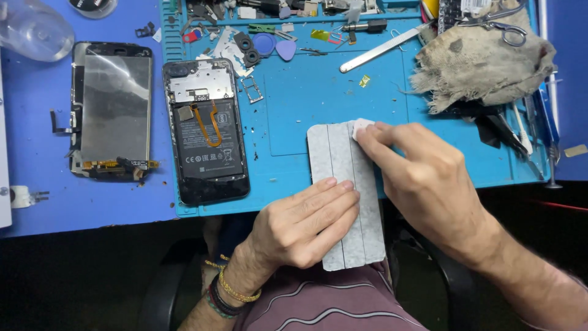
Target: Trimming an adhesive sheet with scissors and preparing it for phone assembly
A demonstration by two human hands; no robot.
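A gray flat sheet (343, 196) with long lines on it lies at the near edge of the blue work mat (318, 98). Part of it hangs off the mat toward the person. The left hand (300, 224) lies flat on the sheet with its fingers out straight, pressing it down. The right hand (422, 178) reaches to the top corner of the sheet. Its fingertips pinch a small white tab (362, 127) there. The two hands are close, but they do not touch each other.

Just to the left of the sheet lies an open black phone (206, 132) with its back off. You can see its dark battery and an orange flat cable inside. It does not touch the sheet. Farther left, on the blue table (37, 184), lies a phone screen part (113, 110) with a shiny back.

Behind the right hand sits a dirty beige rag (484, 58). Scissors (499, 21) rest on top of the rag. A long metal flat tool (383, 48) lies on the mat well past the sheet. Near the top of the mat are two blue picks (274, 46), and small screws and bits lie around them. Thin tools (539, 122) lie along the right edge of the mat.

Nothing lies on the sheet but the two hands. The right hand hides part of the sheet's right edge.
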